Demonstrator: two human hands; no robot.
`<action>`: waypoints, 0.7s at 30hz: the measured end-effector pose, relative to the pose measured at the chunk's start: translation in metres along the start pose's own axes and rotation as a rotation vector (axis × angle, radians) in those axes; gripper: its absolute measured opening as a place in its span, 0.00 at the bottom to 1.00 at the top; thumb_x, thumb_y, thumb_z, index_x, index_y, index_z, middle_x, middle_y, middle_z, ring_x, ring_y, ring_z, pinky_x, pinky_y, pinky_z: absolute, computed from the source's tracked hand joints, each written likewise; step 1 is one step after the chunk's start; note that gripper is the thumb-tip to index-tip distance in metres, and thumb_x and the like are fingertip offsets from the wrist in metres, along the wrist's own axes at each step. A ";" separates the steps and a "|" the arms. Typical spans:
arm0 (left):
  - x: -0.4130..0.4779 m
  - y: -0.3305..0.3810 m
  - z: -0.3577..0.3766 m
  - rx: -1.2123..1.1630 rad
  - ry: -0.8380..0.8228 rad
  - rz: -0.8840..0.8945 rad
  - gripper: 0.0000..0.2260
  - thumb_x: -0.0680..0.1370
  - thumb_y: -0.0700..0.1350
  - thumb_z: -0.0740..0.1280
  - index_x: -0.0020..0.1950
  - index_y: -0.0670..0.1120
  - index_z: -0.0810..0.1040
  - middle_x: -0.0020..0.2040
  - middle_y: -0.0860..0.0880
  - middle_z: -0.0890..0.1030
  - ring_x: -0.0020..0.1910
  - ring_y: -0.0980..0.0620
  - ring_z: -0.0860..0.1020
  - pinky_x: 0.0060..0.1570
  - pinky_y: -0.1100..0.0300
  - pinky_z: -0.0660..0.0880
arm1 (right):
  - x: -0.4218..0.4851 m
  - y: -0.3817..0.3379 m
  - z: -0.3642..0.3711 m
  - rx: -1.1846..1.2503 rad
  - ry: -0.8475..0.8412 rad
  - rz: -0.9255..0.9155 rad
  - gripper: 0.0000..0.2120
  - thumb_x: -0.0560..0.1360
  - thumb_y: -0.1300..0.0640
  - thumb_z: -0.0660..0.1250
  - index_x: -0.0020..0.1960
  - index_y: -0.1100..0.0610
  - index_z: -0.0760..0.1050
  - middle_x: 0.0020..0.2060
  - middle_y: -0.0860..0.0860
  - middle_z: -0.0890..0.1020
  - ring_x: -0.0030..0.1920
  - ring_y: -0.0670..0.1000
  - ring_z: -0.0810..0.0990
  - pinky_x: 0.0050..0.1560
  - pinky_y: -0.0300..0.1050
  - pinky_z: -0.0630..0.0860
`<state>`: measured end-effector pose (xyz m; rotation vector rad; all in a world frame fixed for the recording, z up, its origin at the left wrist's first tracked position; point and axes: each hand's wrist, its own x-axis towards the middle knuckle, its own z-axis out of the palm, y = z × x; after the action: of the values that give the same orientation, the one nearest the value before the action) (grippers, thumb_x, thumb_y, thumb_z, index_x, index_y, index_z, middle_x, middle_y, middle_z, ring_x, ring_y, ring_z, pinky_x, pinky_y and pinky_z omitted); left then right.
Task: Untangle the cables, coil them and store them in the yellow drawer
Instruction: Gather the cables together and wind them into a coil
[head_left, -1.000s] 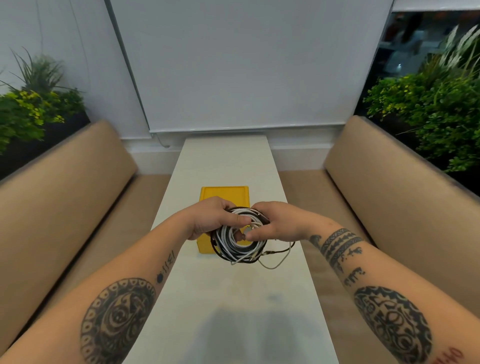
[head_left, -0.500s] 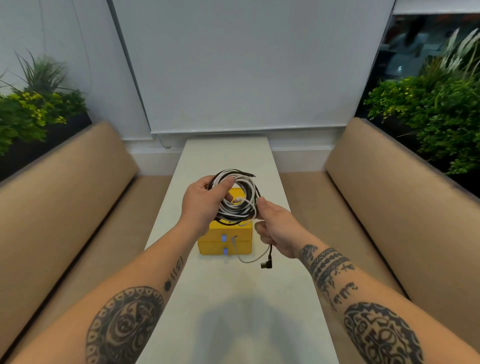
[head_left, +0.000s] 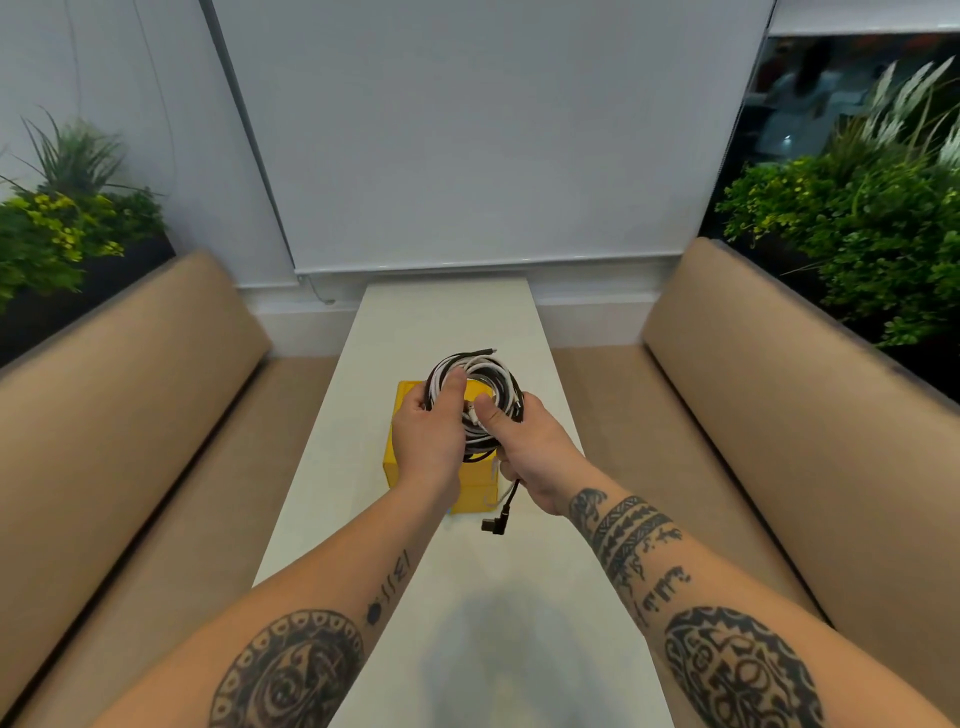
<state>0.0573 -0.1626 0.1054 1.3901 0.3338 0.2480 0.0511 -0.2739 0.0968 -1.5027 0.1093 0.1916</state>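
Bare left hand and right hand, forearms inked in black: round patterned disc near left elbow, small marks toward that wrist; stacked bands by right wrist, second disc nearer the elbow

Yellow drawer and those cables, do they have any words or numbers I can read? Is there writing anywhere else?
No text can be read anywhere in this view.
yellow drawer: no label or number shows.
cables and black plug: no print visible.
Inked marks on the left forearm and right forearm: they look like signs or letters, but are too blurred to read.
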 end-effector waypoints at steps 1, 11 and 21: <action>-0.001 0.000 0.000 0.003 0.000 -0.009 0.13 0.77 0.57 0.71 0.47 0.47 0.80 0.46 0.45 0.84 0.43 0.49 0.81 0.45 0.51 0.78 | -0.001 0.000 -0.001 0.010 -0.012 -0.005 0.22 0.76 0.39 0.69 0.58 0.55 0.70 0.36 0.47 0.75 0.28 0.47 0.61 0.27 0.41 0.60; -0.014 -0.002 0.005 0.084 -0.059 0.010 0.11 0.79 0.57 0.68 0.51 0.50 0.81 0.45 0.55 0.84 0.44 0.57 0.82 0.34 0.68 0.72 | -0.001 0.004 -0.006 -0.315 0.232 -0.064 0.38 0.75 0.34 0.66 0.76 0.52 0.60 0.64 0.48 0.76 0.60 0.49 0.77 0.52 0.43 0.72; -0.009 -0.003 0.002 0.038 -0.211 -0.038 0.10 0.79 0.54 0.70 0.55 0.50 0.81 0.48 0.51 0.86 0.49 0.51 0.85 0.46 0.57 0.81 | 0.003 0.003 -0.005 -0.158 0.248 0.065 0.22 0.74 0.37 0.68 0.55 0.53 0.71 0.43 0.52 0.80 0.29 0.47 0.68 0.26 0.41 0.63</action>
<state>0.0494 -0.1680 0.1038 1.4316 0.1904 0.0624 0.0539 -0.2786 0.0928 -1.6769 0.3494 0.0660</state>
